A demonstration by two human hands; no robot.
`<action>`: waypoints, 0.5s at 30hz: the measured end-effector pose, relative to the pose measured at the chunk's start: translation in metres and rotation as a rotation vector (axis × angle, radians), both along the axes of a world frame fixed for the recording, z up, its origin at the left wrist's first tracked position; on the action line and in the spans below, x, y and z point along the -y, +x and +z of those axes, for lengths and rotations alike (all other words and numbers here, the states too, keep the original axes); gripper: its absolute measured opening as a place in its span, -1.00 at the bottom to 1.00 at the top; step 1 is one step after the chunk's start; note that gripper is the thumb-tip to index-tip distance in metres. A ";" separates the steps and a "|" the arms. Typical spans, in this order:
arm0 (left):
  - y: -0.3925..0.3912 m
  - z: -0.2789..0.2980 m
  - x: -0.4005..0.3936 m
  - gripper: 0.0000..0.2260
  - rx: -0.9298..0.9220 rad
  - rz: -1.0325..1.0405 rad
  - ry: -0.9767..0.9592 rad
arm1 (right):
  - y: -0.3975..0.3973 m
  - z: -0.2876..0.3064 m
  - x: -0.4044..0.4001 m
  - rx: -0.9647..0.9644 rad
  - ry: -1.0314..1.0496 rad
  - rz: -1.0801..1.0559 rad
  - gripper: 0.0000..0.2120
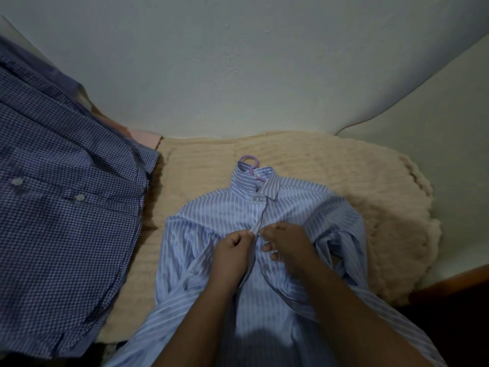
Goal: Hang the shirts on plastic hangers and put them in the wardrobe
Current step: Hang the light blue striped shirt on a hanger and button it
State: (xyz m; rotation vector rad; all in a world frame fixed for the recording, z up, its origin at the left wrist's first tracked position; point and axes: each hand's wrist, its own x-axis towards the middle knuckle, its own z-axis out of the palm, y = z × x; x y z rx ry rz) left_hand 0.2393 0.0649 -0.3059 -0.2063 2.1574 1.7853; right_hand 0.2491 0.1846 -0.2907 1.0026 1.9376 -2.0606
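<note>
A: What are the fingers doing?

B: The left hand has its fingers curled, pinching the placket edge of the striped shirt. The right hand is right beside it, fingers bent and nipping the opposite front edge. The two hands nearly touch at the shirt's centre line.

A: And just beyond the fingertips?

B: A fastened button under the collar, and past that the hook of a purple hanger sticking out of the neck. The hanger's body sits inside the shirt, hidden by cloth.

A: What lies under it all?

B: A cream fuzzy blanket; the shirt is spread front-up on it, sleeves folded in near both wrists.

A: Anything off to the side?

B: Well out from the left hand, a blue checked shirt overlaps the blanket's edge. Beyond the hook, a pale wall.
</note>
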 end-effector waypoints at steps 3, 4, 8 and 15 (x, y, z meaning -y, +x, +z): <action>0.003 0.003 -0.001 -0.76 -0.034 -0.009 -0.003 | 0.003 -0.002 -0.003 -0.023 -0.056 0.011 -0.84; 0.003 0.003 -0.001 -0.74 -0.029 -0.011 -0.002 | 0.003 -0.003 -0.004 -0.033 -0.062 0.024 -0.83; 0.000 0.004 0.000 -0.73 0.042 -0.006 0.022 | 0.005 -0.007 -0.004 -0.084 0.002 0.083 -0.79; 0.000 -0.010 0.000 -0.79 0.062 -0.012 0.122 | 0.010 -0.016 0.005 -0.166 0.220 0.035 -0.69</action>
